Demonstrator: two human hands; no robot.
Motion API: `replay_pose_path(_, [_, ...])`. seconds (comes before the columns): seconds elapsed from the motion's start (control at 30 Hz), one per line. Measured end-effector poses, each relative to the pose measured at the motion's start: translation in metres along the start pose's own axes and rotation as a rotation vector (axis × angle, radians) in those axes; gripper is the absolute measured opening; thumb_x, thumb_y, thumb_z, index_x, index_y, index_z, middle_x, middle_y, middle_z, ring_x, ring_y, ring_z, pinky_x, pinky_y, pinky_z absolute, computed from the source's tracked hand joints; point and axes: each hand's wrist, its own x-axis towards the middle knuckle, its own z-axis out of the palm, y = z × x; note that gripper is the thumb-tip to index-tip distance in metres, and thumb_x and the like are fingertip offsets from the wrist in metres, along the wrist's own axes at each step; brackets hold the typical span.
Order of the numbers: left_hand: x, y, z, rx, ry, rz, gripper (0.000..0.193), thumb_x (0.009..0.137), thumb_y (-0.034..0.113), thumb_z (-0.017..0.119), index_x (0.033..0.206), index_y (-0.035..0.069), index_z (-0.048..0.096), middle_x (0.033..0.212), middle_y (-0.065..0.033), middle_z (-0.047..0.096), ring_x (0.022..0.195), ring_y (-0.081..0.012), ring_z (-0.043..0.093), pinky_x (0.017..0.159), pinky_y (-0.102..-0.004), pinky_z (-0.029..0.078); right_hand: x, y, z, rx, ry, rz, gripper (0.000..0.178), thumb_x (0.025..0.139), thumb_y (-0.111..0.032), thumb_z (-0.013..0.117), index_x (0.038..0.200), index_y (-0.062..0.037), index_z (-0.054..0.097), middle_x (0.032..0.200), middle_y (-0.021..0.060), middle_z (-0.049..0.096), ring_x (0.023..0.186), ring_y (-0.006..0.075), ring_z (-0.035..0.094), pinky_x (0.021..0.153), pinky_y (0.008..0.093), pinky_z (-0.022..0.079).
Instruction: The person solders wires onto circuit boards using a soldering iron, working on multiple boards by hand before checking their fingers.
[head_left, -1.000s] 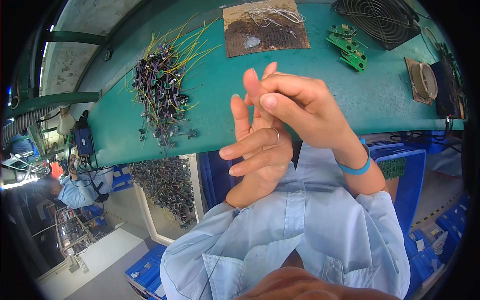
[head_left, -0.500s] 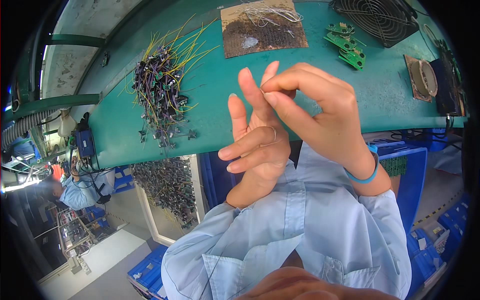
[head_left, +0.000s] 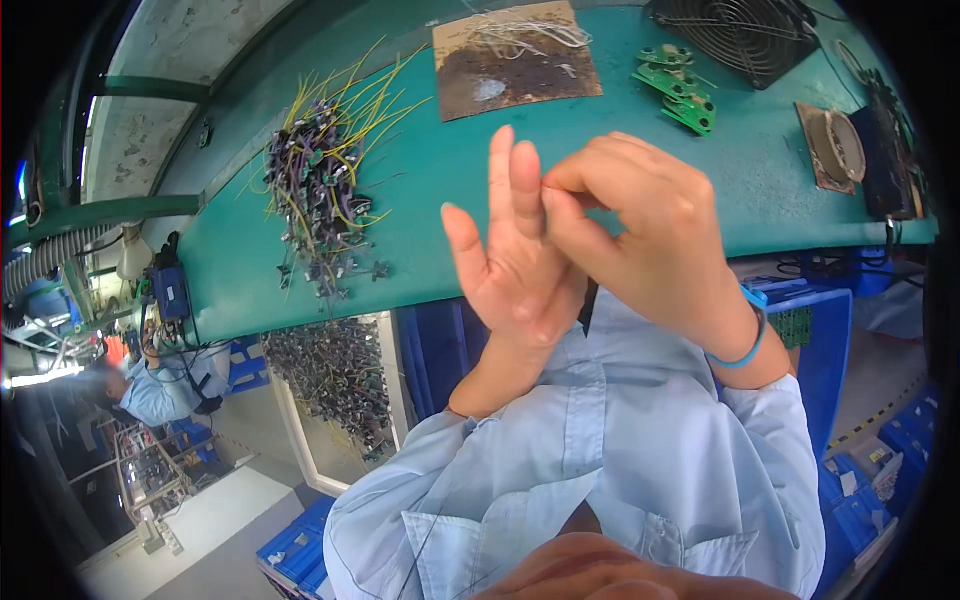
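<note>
My left hand point(head_left: 510, 265) is held up over the edge of the green bench point(head_left: 420, 175), palm towards me and fingers straight and slightly apart, with nothing in it. My right hand point(head_left: 650, 240), which wears a blue wristband point(head_left: 745, 345), is curled beside it. Its thumb and forefinger pinch at the tips of the left hand's middle fingers. Whether something small sits in that pinch is too fine to see. Both forearms are in light blue sleeves.
On the bench lie a tangle of small parts with yellow and purple wires point(head_left: 320, 190), a brown mat with white wires point(head_left: 515, 60), green circuit boards point(head_left: 680, 85), a black fan point(head_left: 740, 30) and a round part point(head_left: 835, 145). Below are blue crates point(head_left: 820, 340), a bin of parts point(head_left: 330, 375) and another person point(head_left: 150, 385).
My left hand's fingers have straightened from a half-curl. My right hand has slid from covering them to pinching at their tips.
</note>
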Motion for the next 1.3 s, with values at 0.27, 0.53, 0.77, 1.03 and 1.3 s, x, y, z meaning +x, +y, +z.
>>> replay_pose_path(0.27, [0.008, 0.017, -0.009, 0.601, -0.242, -0.068, 0.073, 0.11, 0.051, 0.038, 0.166, 0.022, 0.002, 0.13, -0.0151, 0.067, 0.058, -0.0168, 0.061, 0.058, -0.0282, 0.058, -0.03, 0.026, -0.025, 0.081, 0.031, 0.129, 0.011, 0.071, 0.004, 0.064, 0.075, -0.0051, 0.06, 0.069, 0.0022, 0.058, 0.061, 0.0154, 0.046, 0.056, 0.0263, 0.039])
replay_pose_path(0.53, [0.055, 0.031, 0.019, 2.351, -0.113, -0.044, 0.023, 0.095, 0.019, 0.071, 0.115, 0.006, 0.069, 0.068, -0.0011, 0.062, 0.059, -0.0127, 0.057, 0.073, -0.0367, 0.056, -0.124, 0.08, -0.251, 0.035, 0.692, 0.453, 0.015, 0.104, -0.01, 0.056, 0.092, -0.003, 0.063, 0.089, 0.0101, 0.061, 0.071, 0.0152, 0.054, 0.064, 0.0257, 0.045])
replay_pose_path(0.77, [0.186, -0.025, -0.009, 2.834, -0.48, 0.265, 0.033, 0.094, 0.026, 0.071, 0.118, 0.004, 0.067, 0.09, -0.0114, 0.067, 0.078, -0.0291, 0.067, 0.077, -0.0427, 0.057, -0.153, 0.101, -0.362, 0.622, 0.915, 0.479, 0.047, 0.104, -0.011, 0.055, 0.146, 0.0019, 0.037, 0.148, 0.0274, 0.048, 0.098, 0.0254, 0.064, 0.075, 0.0304, 0.056])
replay_pose_path(1.03, [0.233, -0.026, -0.036, 2.992, -0.359, -0.195, 0.048, 0.091, 0.02, 0.071, 0.136, 0.007, 0.061, 0.131, -0.014, 0.063, 0.102, -0.032, 0.065, 0.093, -0.0422, 0.054, -0.14, 0.138, -0.394, 0.92, 0.864, 0.398, 0.065, 0.107, -0.014, 0.054, 0.158, 0.0042, 0.018, 0.153, 0.0324, 0.042, 0.109, 0.0307, 0.066, 0.082, 0.0325, 0.06])
replay_pose_path(1.3, [0.155, 0.029, 0.015, 2.578, -1.069, -0.108, 0.057, 0.082, 0.008, 0.069, 0.139, 0.011, 0.06, 0.138, -0.0102, 0.062, 0.123, -0.0308, 0.058, 0.106, -0.0435, 0.048, -0.122, 0.191, -0.465, 1.138, 0.487, 0.446, 0.061, 0.108, -0.01, 0.052, 0.158, 0.007, 0.022, 0.16, 0.0354, 0.032, 0.127, 0.0386, 0.06, 0.101, 0.0413, 0.058])
